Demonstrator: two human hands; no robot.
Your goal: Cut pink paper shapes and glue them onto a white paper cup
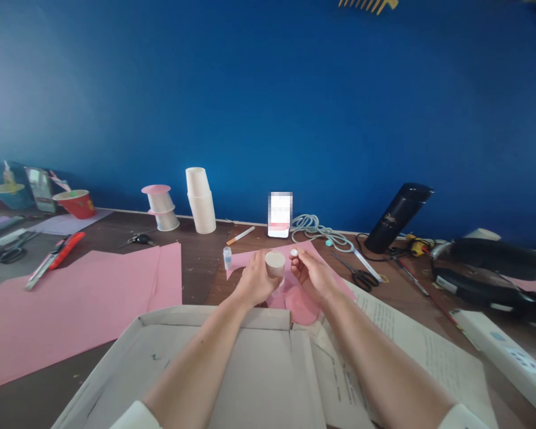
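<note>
Paper cup (275, 264) is gripped upside down in the left hand (255, 281); right hand (310, 272) pinches a small white cap (293, 253), which looks easy to fumble onto the pink paper (245, 260)

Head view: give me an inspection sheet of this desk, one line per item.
Surface: dark wooden table, largely covered by pink paper sheets and an open flat cardboard box.
Job's things: paper cup held bottom-up; small white cap; glue bottle standing beside the cup.
Clutter: stack of paper cups, scissors, phone, black flask, red cutter, printed sheets.
Grippers: left hand closed around the cup; right hand pinching the cap.
Cables: coiled grey cord by the phone.
Surroundings: blue wall.
</note>
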